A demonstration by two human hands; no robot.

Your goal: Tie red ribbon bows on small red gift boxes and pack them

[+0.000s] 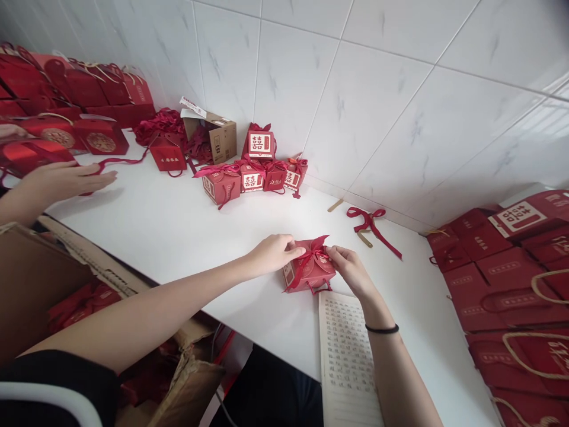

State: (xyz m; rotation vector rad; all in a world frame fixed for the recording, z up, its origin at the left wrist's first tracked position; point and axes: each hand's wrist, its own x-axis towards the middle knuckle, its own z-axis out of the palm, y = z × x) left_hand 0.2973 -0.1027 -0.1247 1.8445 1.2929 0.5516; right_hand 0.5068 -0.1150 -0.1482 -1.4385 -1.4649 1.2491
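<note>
A small red gift box (315, 280) sits on the white table in front of me, with a red ribbon (316, 249) tied in a bow on its top and a cord handle at its lower edge. My left hand (281, 254) is closed at the left side of the bow, thumb and fingers pinching the ribbon there. From the right, my right hand (349, 265) pinches the ribbon's other side between thumb and fingertips. A black band circles my right wrist. Beneath my right forearm lies a notebook (344, 344) filled with handwriting.
Several finished-looking red boxes (252, 178) stand by the wall, near an open cardboard box (224, 140) of ribbon. A loose ribbon bow (368, 219) lies right. Red gift boxes (498, 284) pile up at the right edge. Another person's hand (75, 178) handles red packaging at left.
</note>
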